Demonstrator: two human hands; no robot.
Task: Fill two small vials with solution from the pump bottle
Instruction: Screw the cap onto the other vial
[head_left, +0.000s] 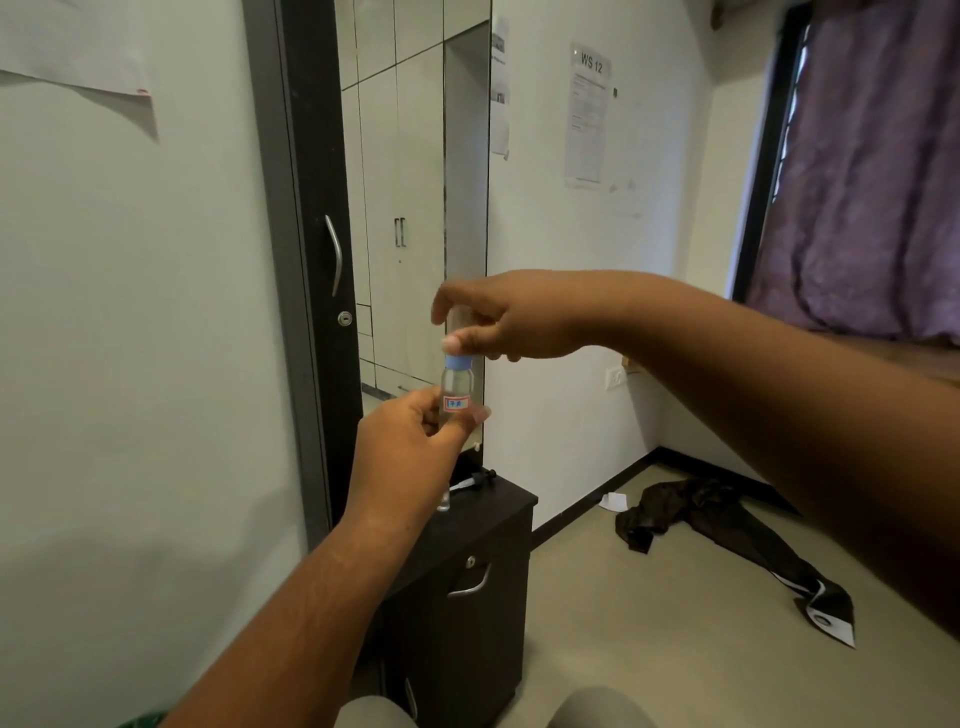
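A: Which step is this?
B: Filling, I judge. The left hand (410, 441) pinches a small vial (456, 392) with a blue neck and red label, fingers clamped on its lower body. Right above it, the right hand (511, 322) curls round a clear pump bottle (458, 318), one finger on top.
A: Next?
B: Keep the nozzle over the mouth and press gently.
A: Count?
B: Two hands, one bottle, one held vial; a second vial (443, 499) stands below the left fingers on the dark cabinet (498, 506).
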